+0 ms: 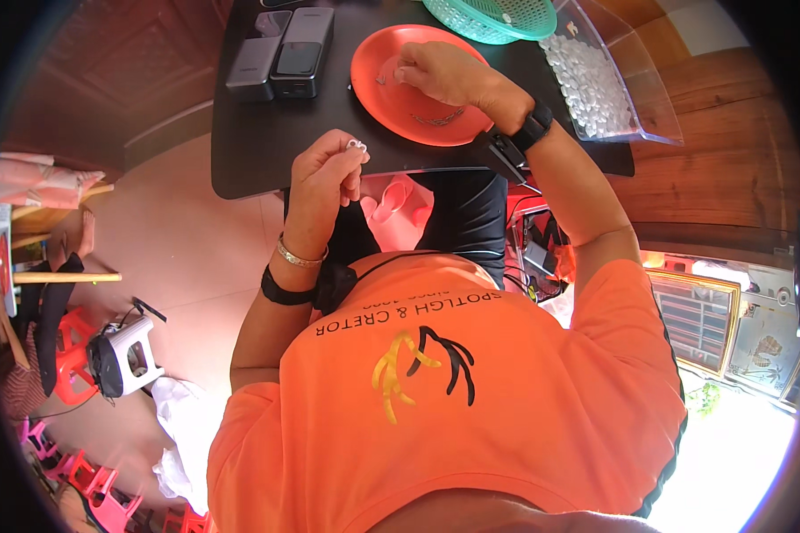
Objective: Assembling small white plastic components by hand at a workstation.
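Note:
My left hand (325, 169) is closed in front of the table's near edge. Between its thumb and forefinger it pinches a small white looped piece (357, 146). Over the orange-red plate (371, 108) my right hand (440, 73) reaches in with its fingertips drawn together near the plate's left side. Whatever those fingertips hold, if anything, is too small to make out. Thin dark metal pieces (439, 119) lie on the plate's near part, below the right wrist. One more tiny piece (381, 80) rests beside the right fingertips.
A clear tray (656, 133) at the right holds many small white pieces (587, 84). Behind the plate stands a green basket (484, 25). Two grey box-shaped devices (300, 55) lie at the left of the black table (249, 147). A pink bag-like thing (400, 213) hangs below the table edge.

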`<action>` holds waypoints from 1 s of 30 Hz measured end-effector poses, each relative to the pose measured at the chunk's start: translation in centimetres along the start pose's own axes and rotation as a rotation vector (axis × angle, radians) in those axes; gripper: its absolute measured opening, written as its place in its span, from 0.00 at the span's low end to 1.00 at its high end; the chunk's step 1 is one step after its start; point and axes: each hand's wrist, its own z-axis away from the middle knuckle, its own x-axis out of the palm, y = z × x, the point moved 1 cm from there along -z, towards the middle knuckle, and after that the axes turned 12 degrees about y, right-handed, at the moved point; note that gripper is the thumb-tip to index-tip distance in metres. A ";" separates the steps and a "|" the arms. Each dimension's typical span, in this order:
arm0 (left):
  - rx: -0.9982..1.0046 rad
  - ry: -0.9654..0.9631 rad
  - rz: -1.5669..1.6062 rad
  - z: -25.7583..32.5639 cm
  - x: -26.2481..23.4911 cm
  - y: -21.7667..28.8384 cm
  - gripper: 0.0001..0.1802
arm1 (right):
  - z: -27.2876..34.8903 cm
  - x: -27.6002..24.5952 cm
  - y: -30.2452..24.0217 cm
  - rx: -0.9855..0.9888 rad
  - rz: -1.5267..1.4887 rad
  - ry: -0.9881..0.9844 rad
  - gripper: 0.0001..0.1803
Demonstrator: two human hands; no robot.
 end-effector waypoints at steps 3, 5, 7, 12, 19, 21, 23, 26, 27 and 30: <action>-0.003 0.003 -0.003 0.0 0.2 0.1 0.09 | 0.5 -0.2 0.4 -0.022 0.002 0.020 0.14; -0.008 0.001 -0.020 -0.1 0.2 0.1 0.10 | 0.9 -0.2 0.7 -0.015 -0.036 0.021 0.15; -0.015 0.000 -0.035 -0.2 0.3 0.1 0.10 | 1.4 -0.2 0.8 0.000 -0.068 0.046 0.15; -0.008 0.022 -0.067 -0.1 0.9 0.7 0.10 | 3.0 -1.6 -0.7 0.098 -0.261 0.147 0.12; 0.085 -0.026 -0.061 0.2 3.6 2.4 0.11 | 7.1 -3.3 -4.6 0.263 -1.130 0.323 0.07; 0.114 -0.064 -0.057 0.5 4.5 2.6 0.12 | 8.3 -3.2 -5.6 0.257 -1.318 0.420 0.07; 0.101 -0.078 -0.070 1.0 5.3 2.8 0.12 | 9.0 -2.6 -6.3 0.252 -1.368 0.465 0.07; 0.111 -0.093 -0.091 1.3 6.3 2.9 0.11 | 9.5 -2.2 -7.0 0.242 -1.395 0.432 0.06; 0.109 -0.094 -0.096 1.3 6.3 2.9 0.11 | 9.6 -2.1 -7.2 0.250 -1.348 0.439 0.06; 0.139 -0.125 -0.162 1.3 6.4 2.8 0.10 | 9.7 -2.0 -7.3 0.197 -1.360 0.449 0.05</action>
